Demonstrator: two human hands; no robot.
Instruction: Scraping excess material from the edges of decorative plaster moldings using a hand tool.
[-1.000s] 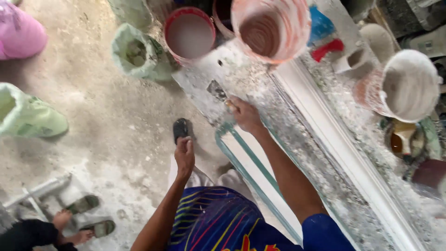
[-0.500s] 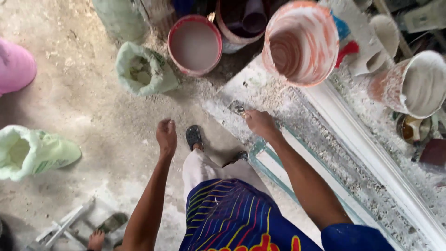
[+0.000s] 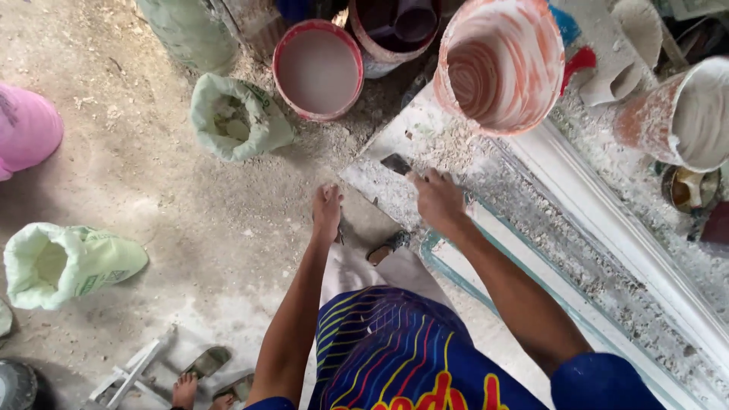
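My right hand (image 3: 437,197) is closed around the handle of a small scraper; its dark blade (image 3: 396,163) lies flat on a worktable (image 3: 524,220) crusted with white plaster crumbs. My left hand (image 3: 328,211) hangs over the floor beside the table's near corner, fingers loosely together, holding nothing. An orange-stained white bucket (image 3: 501,64) stands on the table just beyond the scraper. A long white moulding strip (image 3: 607,220) runs diagonally along the table to the right.
A red-rimmed bucket (image 3: 319,68) of pale mix and a dark bucket (image 3: 395,26) stand on the floor ahead. Open green sacks (image 3: 235,118) (image 3: 64,262) and a pink sack (image 3: 26,129) lie to the left. Another person's sandalled feet (image 3: 201,380) are at lower left.
My view has shifted left and forward. My left hand rose from beside my foot to the table corner. My right hand stays on the table with the scraper.
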